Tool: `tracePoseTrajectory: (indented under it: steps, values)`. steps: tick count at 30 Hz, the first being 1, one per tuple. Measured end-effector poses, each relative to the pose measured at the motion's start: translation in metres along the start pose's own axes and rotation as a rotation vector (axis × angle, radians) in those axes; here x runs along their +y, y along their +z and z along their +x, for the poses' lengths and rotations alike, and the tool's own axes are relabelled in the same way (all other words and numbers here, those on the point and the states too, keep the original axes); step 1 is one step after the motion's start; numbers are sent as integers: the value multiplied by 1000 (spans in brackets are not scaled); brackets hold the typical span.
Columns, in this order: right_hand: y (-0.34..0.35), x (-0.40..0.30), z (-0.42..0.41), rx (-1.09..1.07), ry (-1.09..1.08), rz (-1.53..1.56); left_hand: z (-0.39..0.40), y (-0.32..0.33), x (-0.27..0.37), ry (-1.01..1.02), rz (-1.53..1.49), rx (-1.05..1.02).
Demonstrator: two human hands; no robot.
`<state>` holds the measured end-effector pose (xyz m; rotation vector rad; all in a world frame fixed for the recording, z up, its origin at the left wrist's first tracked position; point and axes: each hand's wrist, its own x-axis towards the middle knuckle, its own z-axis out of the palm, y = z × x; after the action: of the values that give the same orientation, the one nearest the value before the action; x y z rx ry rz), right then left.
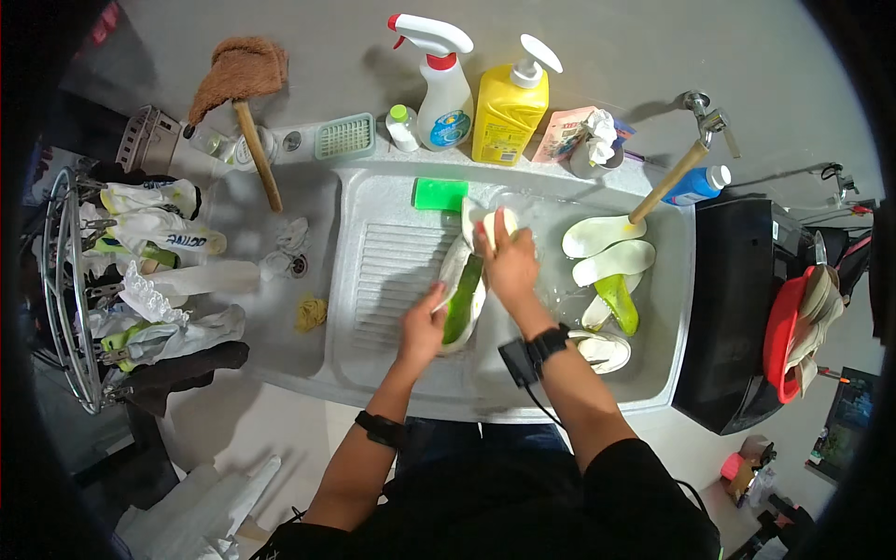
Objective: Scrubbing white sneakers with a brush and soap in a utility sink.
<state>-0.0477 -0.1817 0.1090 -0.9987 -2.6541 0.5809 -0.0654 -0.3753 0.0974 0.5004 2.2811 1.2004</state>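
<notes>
Over the ribbed washboard part of a grey sink [378, 392], my left hand [423, 327] grips the near side of a white shoe [456, 280] with a green inside or sole. My right hand [511, 264] is at the shoe's far end, its fingers around a pale, light-coloured piece whose kind I cannot tell. A green sponge [440, 194] lies just beyond the shoe. Inside the right basin are pale insoles [614, 262], a green insole [617, 302] and another white shoe [600, 351].
Behind the sink stand a spray bottle [445, 105], a yellow pump bottle [511, 112] and a soap dish [345, 136]. A tap [712, 120] with a hose [668, 183] reaches the right basin. Socks hang from a round metal rack [66, 287] at left. A black appliance [728, 308] borders the sink's right.
</notes>
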Motion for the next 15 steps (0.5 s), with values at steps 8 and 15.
tracePoseTrajectory:
  steps: [8,15]
  values:
    - [-27,-30,-104,-142,-309,31,-3,2,-5,-335,-556,95]
    - [-34,-34,-106,-188,-128,116,-8,10,11,-314,-566,245]
